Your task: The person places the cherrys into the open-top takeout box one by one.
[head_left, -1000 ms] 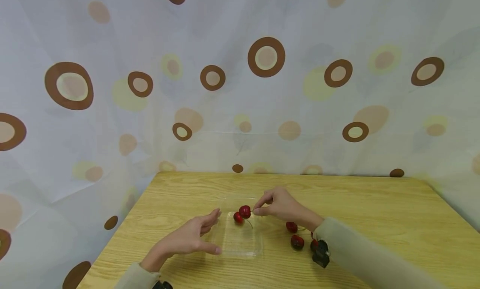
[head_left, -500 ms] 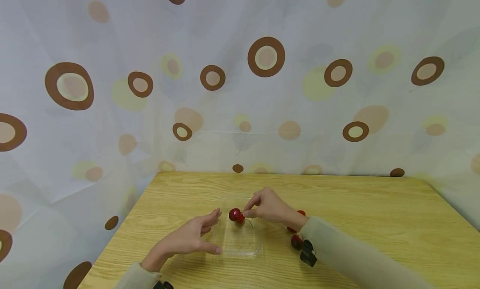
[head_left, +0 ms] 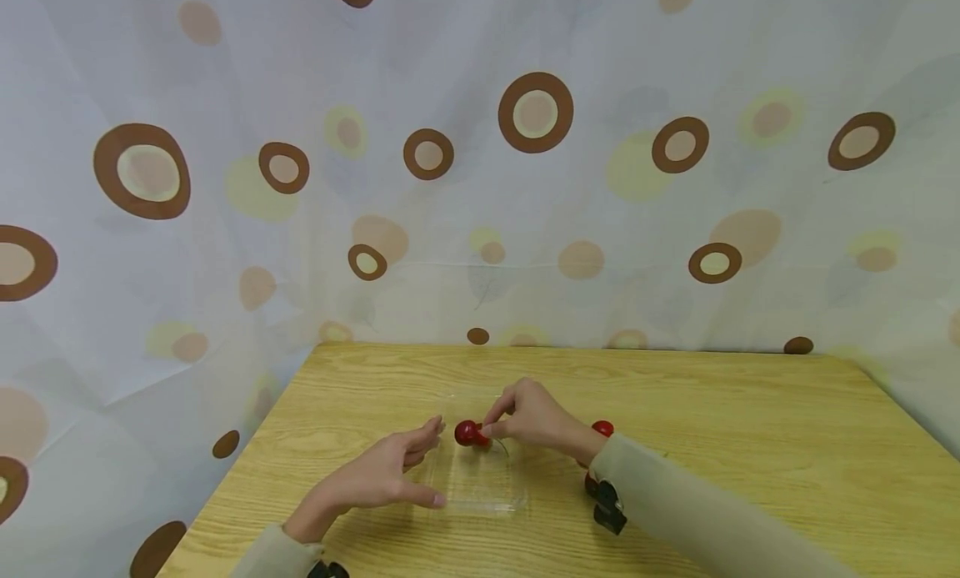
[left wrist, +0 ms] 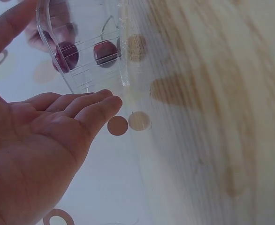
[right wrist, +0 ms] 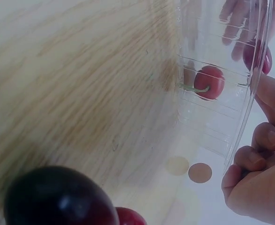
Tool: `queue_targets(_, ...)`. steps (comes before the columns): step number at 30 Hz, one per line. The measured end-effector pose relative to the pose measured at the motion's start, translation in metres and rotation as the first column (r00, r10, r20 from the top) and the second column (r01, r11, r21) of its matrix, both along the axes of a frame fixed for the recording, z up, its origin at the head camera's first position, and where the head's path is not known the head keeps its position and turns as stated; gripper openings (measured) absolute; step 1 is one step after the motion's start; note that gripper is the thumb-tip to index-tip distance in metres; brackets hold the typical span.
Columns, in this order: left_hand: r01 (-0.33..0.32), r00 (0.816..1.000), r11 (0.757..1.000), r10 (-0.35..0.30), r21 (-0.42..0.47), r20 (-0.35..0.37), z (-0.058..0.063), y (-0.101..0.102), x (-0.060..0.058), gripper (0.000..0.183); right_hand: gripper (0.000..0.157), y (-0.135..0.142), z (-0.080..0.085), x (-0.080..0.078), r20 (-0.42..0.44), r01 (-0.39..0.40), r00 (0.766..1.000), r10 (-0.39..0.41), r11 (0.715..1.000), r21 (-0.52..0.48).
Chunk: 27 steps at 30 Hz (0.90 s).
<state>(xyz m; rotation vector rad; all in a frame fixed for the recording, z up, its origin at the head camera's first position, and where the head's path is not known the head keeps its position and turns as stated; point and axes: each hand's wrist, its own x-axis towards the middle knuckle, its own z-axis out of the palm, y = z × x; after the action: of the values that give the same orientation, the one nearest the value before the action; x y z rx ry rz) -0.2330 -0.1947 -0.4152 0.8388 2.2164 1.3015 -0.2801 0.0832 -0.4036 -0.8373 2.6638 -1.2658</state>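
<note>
A clear plastic box (head_left: 480, 505) stands on the table, with one cherry (right wrist: 210, 83) and its green stem on the bottom. Over the box's far part, my right hand (head_left: 536, 415) pinches a second dark red cherry (head_left: 466, 433) by its stem between thumb and forefinger. In the left wrist view this held cherry (left wrist: 67, 56) shows at the level of the rim, higher than the one inside. My left hand (head_left: 378, 474) is held at the box's left side, fingers extended and thumb apart, holding nothing.
More cherries lie on the table right of the box, partly hidden under the right forearm: a red one (head_left: 602, 428) and, near the right wrist camera, a very dark one (right wrist: 57, 197). The wooden table (head_left: 750, 444) ends at a patterned curtain (head_left: 600, 228).
My right hand has carried the cherry left, from the box's right side to over its inside, slowing in the last half second. The left hand has stayed in place.
</note>
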Motion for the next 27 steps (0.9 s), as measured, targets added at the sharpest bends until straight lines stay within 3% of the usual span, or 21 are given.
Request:
queue_targets(4,0.028,0.999,1.000,-0.028,-0.004,-0.037,-0.003,-0.002,-0.002,0.104,0.005,-0.002,0.000,0.000,0.014,0.018,1.000,-0.019,1.000,0.014)
queue_targets(13,-0.026,0.999,1.000,0.026,-0.010,0.027,0.000,0.001,0.000,0.103,0.007,-0.009,-0.002,-0.001,-0.016,0.045,0.999,-0.044,0.997,0.057)
queue_targets(22,-0.020,0.999,1.000,0.020,0.001,0.040,0.004,0.001,0.003,0.101,0.001,-0.013,0.000,0.000,-0.033,0.027,0.999,-0.024,0.997,0.074)
queue_targets(27,-0.012,1.000,1.000,0.012,0.000,0.024,0.006,0.001,0.004,0.101,0.014,-0.004,0.003,0.000,-0.021,0.012,1.000,-0.011,1.000,0.027)
